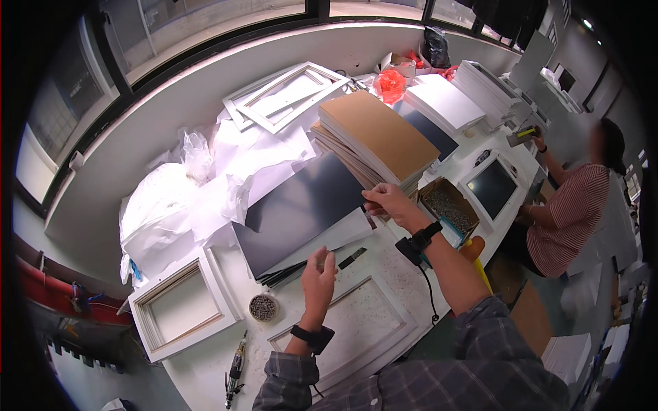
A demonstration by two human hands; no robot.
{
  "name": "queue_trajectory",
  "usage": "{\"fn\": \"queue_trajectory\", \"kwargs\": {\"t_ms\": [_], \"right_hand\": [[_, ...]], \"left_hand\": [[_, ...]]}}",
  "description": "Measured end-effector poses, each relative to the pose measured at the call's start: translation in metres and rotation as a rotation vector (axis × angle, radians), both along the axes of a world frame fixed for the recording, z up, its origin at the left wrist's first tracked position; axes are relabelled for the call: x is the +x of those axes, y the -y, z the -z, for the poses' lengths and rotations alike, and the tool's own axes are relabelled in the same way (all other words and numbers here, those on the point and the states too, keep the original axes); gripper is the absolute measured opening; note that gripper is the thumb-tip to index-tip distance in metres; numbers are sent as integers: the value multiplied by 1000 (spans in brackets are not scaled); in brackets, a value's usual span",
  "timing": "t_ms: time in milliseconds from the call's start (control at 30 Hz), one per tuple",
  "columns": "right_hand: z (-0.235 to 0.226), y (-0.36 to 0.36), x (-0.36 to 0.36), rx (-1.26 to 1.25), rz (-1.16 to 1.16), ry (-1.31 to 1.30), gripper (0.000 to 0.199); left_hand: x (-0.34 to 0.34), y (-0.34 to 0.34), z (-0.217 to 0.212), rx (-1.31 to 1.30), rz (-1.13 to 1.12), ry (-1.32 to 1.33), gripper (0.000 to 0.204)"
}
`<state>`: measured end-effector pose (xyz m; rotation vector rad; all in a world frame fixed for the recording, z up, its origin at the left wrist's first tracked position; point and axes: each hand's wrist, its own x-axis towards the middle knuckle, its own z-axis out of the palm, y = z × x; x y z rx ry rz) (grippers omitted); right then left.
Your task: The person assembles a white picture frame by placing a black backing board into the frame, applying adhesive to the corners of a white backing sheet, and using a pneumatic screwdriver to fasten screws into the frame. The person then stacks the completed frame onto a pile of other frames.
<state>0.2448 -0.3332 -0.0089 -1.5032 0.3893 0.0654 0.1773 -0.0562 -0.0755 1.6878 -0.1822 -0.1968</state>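
A dark glossy sheet (301, 212) lies at an angle across the middle of the table. At its right corner, the thumb and fingers of my right hand (392, 203) are pinched on the edge. My left hand (319, 282) is raised near the sheet's lower edge, fingers up and apart from the thumb, with nothing visible in it. Several thin dark strips (282, 274) lie under that edge, beside a short black-handled tool (352, 258). Below my left hand is a white frame (373, 309), flat on the table and partly hidden by my arm.
Stacked white frames (179, 308), a tub of small metal pieces (263, 307) and a power screwdriver (235, 373) are at the left. Brown boards (384, 130) are piled behind, near a box of screws (447, 205). A co-worker (572, 205) holds a tool at the right.
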Motion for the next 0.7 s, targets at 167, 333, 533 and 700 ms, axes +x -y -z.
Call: {"fn": "queue_trajectory", "kwargs": {"t_ms": [167,333,533,700], "right_hand": [[-22,-14,-16,46,-10,40,29],[-40,-23,-39,1,-55,102,28],[-66,-33,-100,-22,-92,10,26],[-26,-46,-144,-56,-80,-86,44]], "left_hand": [[20,-7,-14,-953,-331,-524,42],[27,-24,12,-1013,-407,-517,26],[-52,-43,-24,-920,-387,-542,23],[-126,-52,-13,-804,-360,-547,24]]}}
